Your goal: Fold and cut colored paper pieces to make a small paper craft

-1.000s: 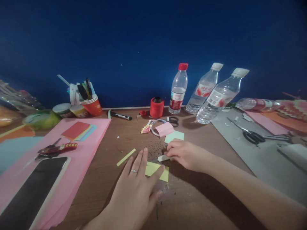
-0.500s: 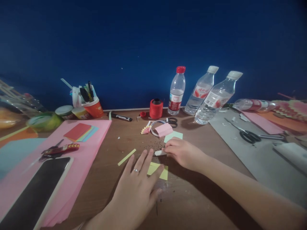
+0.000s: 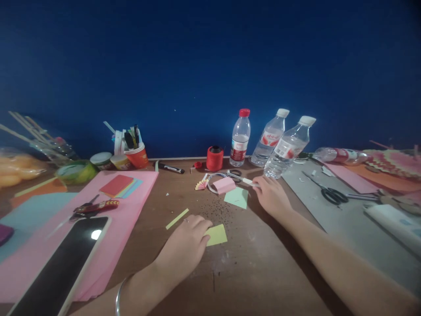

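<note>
away from the yellow paper goes the right hand, bringing the slim white tool out to the green paper's far side. its fingertips touch the tool's near end; whether they grip or release it, i can't tell. the left hand, spread flat half a second ago, now has its fingers drawn close together, thumb at the yellow paper's left edge; a pinch can't be made out. beyond those fingers lies a thin yellow strip. seemingly, the tool's turn on the paper is over or paused.
</note>
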`<state>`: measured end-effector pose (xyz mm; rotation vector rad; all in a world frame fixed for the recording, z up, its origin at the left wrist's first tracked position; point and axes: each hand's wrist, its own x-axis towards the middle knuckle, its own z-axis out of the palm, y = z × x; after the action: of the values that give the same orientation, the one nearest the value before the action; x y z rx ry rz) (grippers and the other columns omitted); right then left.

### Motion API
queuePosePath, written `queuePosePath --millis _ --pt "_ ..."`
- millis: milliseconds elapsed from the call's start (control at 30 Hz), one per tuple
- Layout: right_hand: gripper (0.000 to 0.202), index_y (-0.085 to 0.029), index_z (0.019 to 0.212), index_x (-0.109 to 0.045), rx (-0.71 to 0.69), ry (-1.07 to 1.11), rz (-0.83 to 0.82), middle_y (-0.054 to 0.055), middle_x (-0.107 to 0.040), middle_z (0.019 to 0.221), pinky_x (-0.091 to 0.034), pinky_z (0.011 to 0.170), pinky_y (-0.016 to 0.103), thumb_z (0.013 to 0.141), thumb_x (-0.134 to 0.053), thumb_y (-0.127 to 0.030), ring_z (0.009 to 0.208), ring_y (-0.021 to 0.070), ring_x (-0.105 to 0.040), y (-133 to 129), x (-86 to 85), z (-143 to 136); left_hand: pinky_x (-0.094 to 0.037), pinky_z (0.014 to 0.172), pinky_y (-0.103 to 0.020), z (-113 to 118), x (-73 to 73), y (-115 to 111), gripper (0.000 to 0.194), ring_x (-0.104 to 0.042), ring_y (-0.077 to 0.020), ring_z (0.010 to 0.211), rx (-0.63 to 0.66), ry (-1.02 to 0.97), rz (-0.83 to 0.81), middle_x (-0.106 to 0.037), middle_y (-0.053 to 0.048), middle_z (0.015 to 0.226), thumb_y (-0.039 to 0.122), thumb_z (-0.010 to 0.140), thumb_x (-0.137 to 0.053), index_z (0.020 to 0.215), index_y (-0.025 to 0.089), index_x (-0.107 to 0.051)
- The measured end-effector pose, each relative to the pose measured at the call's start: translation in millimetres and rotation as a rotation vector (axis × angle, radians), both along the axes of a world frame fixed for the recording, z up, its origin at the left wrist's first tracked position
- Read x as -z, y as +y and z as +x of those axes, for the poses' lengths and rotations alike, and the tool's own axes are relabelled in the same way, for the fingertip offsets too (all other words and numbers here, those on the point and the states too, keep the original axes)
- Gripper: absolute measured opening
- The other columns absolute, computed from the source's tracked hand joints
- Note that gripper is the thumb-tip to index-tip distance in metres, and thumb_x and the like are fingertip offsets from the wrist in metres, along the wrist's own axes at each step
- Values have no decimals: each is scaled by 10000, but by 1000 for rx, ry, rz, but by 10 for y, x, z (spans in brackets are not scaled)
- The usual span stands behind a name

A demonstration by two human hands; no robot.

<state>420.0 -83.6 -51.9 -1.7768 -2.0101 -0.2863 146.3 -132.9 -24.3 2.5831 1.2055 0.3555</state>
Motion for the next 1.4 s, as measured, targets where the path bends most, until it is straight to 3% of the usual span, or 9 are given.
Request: queuePosePath --millis 133,333,667,900,1033,1200,1400 --pt "119 -185 848 -518 98 -36 6 69 -577 896 -313 729 331 791 -427 -134 850 227 -459 2 46 -7 -404 784 -317 -16 10 26 217 -507 -162 860 -61 -106 -67 -568 -13 884 119 770 -461 954 192 -548" --pt "124 -189 862 -518 130 -29 -12 69 -576 903 -292 705 322 791 -425 -145 846 218 -461 -7 49 -16 -400 703 -286 -20 -40 41 140 -509 -144 765 -76 -164 -130 -559 3 774 140 778 -430 721 179 -553" --pt "105 -194 862 -522 200 -18 -44 53 -583 899 -263 688 311 798 -438 -190 863 214 -461 41 129 -4 -366 625 -245 -63 46 85 123 -555 -141 694 -197 -330 -266 -612 19 734 232 781 -428 809 209 -546" --pt "97 -189 825 -522 184 8 23 58 -589 850 -264 699 330 800 -431 -212 832 226 -461 7 113 -45 -360 625 -248 -66 26 39 132 -538 -148 668 -201 -379 -163 -595 14 703 252 760 -439 729 201 -557" --pt "130 -175 859 -529 129 28 64 78 -587 882 -266 747 354 804 -418 -216 879 246 -452 -55 59 -94 -356 617 -245 -75 31 32 131 -536 -151 665 -219 -406 -160 -596 18 683 268 735 -467 706 198 -574" --pt "220 -160 977 -525 -41 62 74 86 -570 1005 -280 812 326 789 -418 -204 942 222 -453 -95 -22 -249 -342 583 -237 -89 75 49 169 -538 -147 639 -207 -426 -185 -595 21 661 311 742 -456 721 194 -576" --pt "502 -231 1146 -473 -283 69 16 39 -543 1137 -268 872 298 662 -453 -98 1062 197 -428 61 -67 -632 -345 588 -224 -81 104 56 139 -514 -140 638 -222 -446 -137 -567 26 651 279 748 -422 696 191 -516"
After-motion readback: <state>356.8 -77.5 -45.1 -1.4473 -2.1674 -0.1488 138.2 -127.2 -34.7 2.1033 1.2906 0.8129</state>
